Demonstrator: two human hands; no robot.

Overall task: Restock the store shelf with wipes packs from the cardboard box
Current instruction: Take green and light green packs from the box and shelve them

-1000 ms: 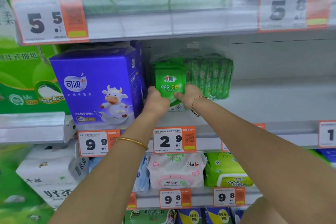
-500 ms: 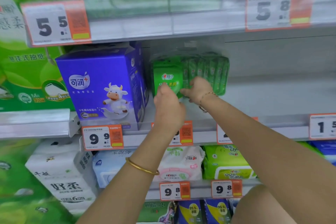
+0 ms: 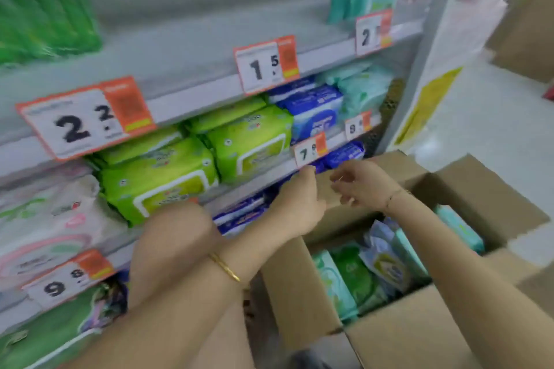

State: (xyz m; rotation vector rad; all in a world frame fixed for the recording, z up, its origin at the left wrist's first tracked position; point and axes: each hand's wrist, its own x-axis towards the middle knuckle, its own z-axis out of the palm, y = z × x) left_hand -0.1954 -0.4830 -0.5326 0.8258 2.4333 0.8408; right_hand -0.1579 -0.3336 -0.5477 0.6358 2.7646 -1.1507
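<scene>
**Fingers.** Left hand [image 3: 299, 204], fingers [image 3: 308, 172] loosely curled, nothing seen in them. Right hand [image 3: 364, 186], fingers [image 3: 341, 187] likewise slack and empty, though blur hides the finer detail. Both hands hang right of centre frame, close together and not touching, above the far flap [image 3: 338, 210] of the box.

**Task item.** Wipes packs [image 3: 353, 275], mixed sorts (pale green, dark green, teal, blue-and-yellow), inside the open cardboard box [image 3: 299, 287] at lower right of the frame, on the floor beside the shelf [image 3: 186, 105]. Most stand on edge in a row, narrow sides up. Their long axes run upper left to lower right in the frame. One blue-and-yellow pack [image 3: 386, 266] leans askew on top.

**Surroundings.** Green packs [image 3: 159, 177] and blue packs [image 3: 314, 111] already stocked, left of centre. A price tag [image 3: 310, 150] hangs just above the left fingertips.

**Hazards, as judged.**
- Mixed stock: the wrong sort may be picked and shelved behind the wrong tag.
- Tight row: lifting one pack may drag its neighbour out.
- Soft film wrap: a pinch at a corner may slip.
- Raised flap and nearby tag: either may snag a wrist.
</scene>
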